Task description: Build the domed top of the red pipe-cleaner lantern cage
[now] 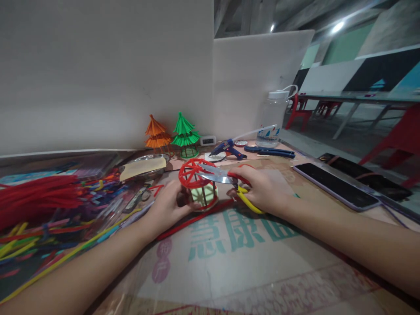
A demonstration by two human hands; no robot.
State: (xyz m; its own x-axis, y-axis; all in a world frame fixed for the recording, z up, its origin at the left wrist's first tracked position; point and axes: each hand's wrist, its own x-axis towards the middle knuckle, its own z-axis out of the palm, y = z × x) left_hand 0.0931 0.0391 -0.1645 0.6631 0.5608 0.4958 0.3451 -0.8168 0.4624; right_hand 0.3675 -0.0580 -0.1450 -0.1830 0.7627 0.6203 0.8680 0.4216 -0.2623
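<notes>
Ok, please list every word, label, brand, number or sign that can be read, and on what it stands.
"康": large green character on the cardboard sheet; left neighbour looks like 慧, right one partly covered.
"特产": in two pink circles on the same sheet, slightly blurred.
Too small or blurred: red print on that sheet; any marks on digital display, glue gun and water bottle.

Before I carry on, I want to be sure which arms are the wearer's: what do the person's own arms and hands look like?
The left hand and right hand are gloveless. The left forearm and right forearm are bare, with no sleeve, watch or bracelet in view. Rings can't be ruled out, as both hands are partly hidden.
</notes>
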